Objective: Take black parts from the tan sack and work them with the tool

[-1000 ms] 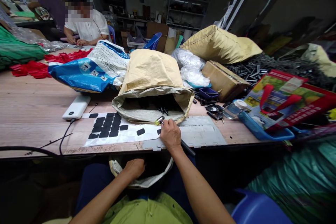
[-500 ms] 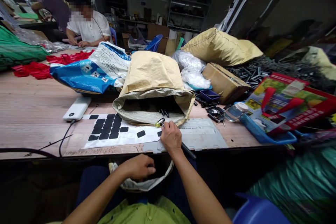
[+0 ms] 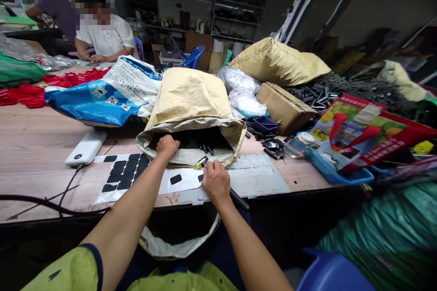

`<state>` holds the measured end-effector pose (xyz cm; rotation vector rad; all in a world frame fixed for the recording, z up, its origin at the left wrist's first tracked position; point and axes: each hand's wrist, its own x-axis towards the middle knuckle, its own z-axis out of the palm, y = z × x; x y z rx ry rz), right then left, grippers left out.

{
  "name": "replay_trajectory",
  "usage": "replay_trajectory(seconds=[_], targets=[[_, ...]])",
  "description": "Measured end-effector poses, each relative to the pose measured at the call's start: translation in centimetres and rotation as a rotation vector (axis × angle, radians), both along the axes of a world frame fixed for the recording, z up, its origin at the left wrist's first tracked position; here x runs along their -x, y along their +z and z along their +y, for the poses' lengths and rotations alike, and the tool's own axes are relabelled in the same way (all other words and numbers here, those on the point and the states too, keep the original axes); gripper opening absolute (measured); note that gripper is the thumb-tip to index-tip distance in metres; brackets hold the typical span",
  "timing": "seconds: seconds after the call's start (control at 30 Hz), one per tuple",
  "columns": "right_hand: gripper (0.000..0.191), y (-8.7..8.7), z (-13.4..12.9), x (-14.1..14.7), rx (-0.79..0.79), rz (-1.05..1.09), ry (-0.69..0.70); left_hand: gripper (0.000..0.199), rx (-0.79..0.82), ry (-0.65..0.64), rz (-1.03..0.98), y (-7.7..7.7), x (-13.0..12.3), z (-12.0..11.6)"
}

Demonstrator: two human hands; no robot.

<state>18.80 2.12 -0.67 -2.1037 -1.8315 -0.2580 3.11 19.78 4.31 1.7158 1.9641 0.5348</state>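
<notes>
My left hand [image 3: 168, 146] is at the left of the mouth of a tan paper sack [image 3: 194, 95]. Its fingers look curled, and what they hold, if anything, is hidden. Several small black pieces [image 3: 206, 148] lie inside the sack's dark opening. Just below the sack's lower rim, my right hand [image 3: 216, 183] is closed around a tool with a black handle [image 3: 239, 199] and a shiny metal and yellowish end [image 3: 201, 162]. Under my forearms, a white sheet [image 3: 186, 184] carries several black rounded patches [image 3: 175, 179]. A second sack [image 3: 177, 250] hangs open between my knees, below the table edge.
A white power bank [image 3: 85, 148] with a cable lies at left, by a blue-and-white bag [image 3: 102, 97]. On the right are a wooden block [image 3: 285, 107], a clear jar [image 3: 298, 145], a blue tray [image 3: 334, 168] and a red bag [image 3: 362, 136]. Two people sit across the table.
My left hand has left the lower sack's mouth and moved up and forward to the tan sack's opening. My right hand keeps the tool in place. The view has shifted slightly right.
</notes>
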Motion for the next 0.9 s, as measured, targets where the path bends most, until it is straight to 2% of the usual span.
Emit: replay_trajectory(seconds=[0.13, 0.23, 0.3, 0.43, 0.53, 0.6, 0.77, 0.9], targets=[[0.014, 0.0, 0.0, 0.1, 0.002, 0.001, -0.010, 0.034, -0.011, 0.007, 0.100, 0.6, 0.8, -1.8], [0.013, 0.0, 0.0, 0.1, 0.000, -0.001, -0.017, 0.027, -0.245, -0.114, 0.161, 0.6, 2.3, -5.1], [0.012, 0.1, -0.1, 0.1, -0.003, 0.000, -0.016, 0.022, -0.383, -0.255, 0.079, -0.3, 3.2, -7.8], [0.015, 0.3, -0.2, 0.2, -0.012, 0.002, -0.019, 0.014, -0.370, -0.511, -0.127, -3.4, 4.0, -11.7], [0.015, 0.2, -0.3, 0.2, -0.012, 0.002, -0.037, 0.015, -0.358, -0.576, -0.158, -5.4, 3.8, -12.4], [0.015, 0.1, -0.3, 0.2, -0.007, 0.004, -0.045, 0.017, -0.366, -0.579, -0.154, -6.1, 3.5, -12.2], [0.014, 0.3, -0.4, -0.3, -0.013, 0.055, -0.018, 0.017, -0.366, -0.606, -0.139, -6.5, 3.5, -11.9], [0.024, 0.9, -1.3, -0.6, -0.113, 0.216, 0.042, 0.018, -0.365, -0.587, -0.141, -6.6, 3.5, -11.9]])
